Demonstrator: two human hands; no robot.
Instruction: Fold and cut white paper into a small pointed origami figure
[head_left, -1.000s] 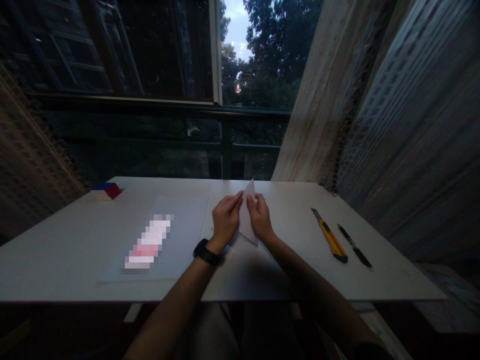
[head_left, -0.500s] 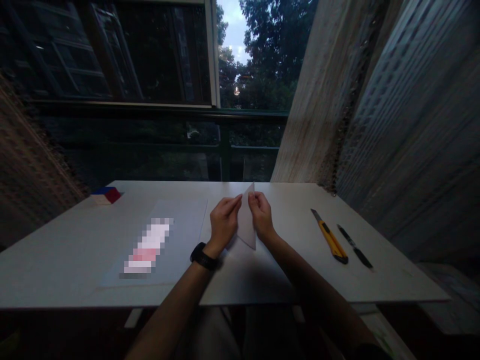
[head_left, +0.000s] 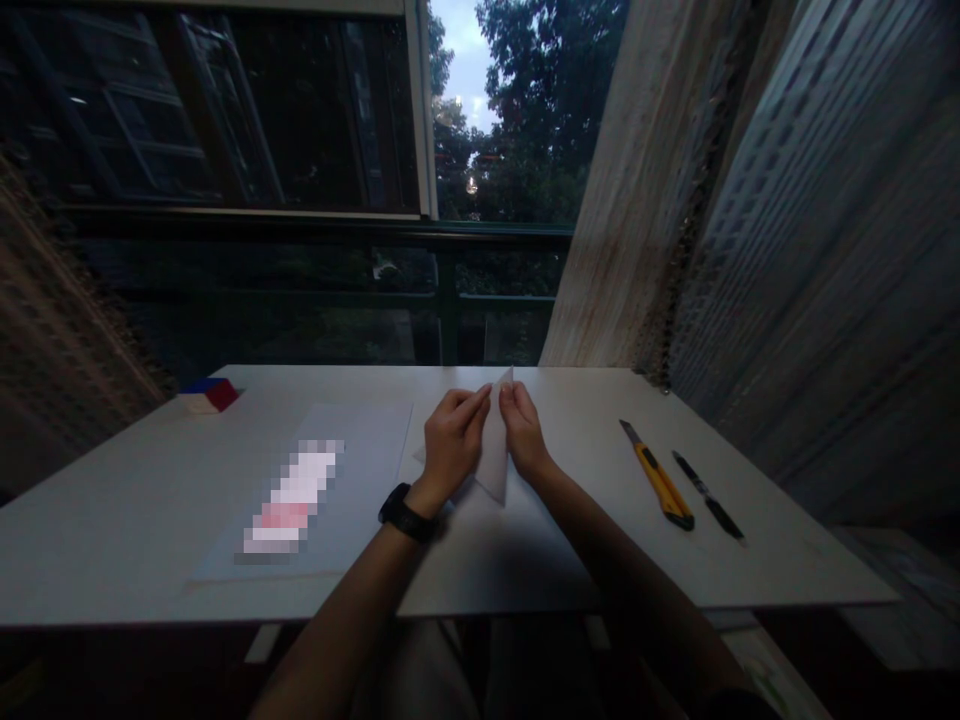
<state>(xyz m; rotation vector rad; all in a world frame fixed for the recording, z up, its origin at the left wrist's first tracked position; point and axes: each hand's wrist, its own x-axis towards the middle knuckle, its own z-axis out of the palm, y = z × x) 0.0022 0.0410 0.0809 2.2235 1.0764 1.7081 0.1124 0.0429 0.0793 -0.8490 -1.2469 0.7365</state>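
- In the head view, the folded paper [head_left: 493, 468] is held between the two hands, above the white table [head_left: 577, 430].
- Its long axis runs away from the person: one sharp tip points forward past the fingertips, and a lower corner points back toward the person, between the wrists.
- The left hand [head_left: 455, 437] pinches the paper's left side, fingers bunched close together; it hides part of the paper, and a pale corner pokes out on its left.
- The right hand [head_left: 523, 428] pinches the right edge, thumb on the near face and fingers curled behind.
- A dark watch [head_left: 407, 513] sits on the left wrist, just behind that hand.
- Left of the left hand lies a flat paper sheet [head_left: 367, 485], a blurred-out strip [head_left: 289, 500] on it.
- Well left of the same hand, and slightly farther forward, rests a red, blue and white block [head_left: 208, 395].
- Right of the right hand lies a yellow cutter [head_left: 658, 477], blade pointing forward; just beyond it, a black pen [head_left: 709, 497] lies roughly parallel.
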